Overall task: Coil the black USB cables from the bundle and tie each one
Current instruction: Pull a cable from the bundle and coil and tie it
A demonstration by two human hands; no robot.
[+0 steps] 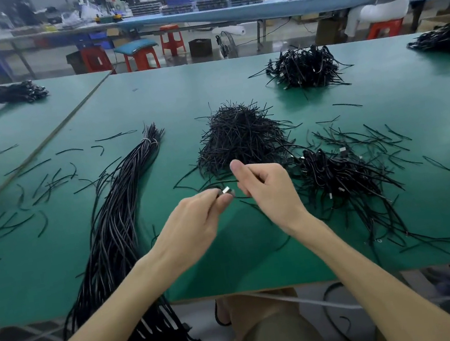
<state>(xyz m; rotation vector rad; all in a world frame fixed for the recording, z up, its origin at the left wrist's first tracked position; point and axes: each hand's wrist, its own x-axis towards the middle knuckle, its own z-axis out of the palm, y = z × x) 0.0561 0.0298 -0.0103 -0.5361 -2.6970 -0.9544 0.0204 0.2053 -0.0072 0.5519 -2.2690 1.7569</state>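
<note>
My left hand (204,216) pinches a black USB cable (226,191), right hand (267,190) a thin strand (243,197). Tied black coils (343,179) heaped rightward; long black bundle (116,229) mostly remains.

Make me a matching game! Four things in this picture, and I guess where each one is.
Things:
1 bundle
2 tie pile
3 plug
4 stools

Places:
A pinched by the left hand
B hanging over the near edge of the table
C on the floor past the table
D heaped mid-table

Pairs: 1-B, 2-D, 3-A, 4-C
</note>
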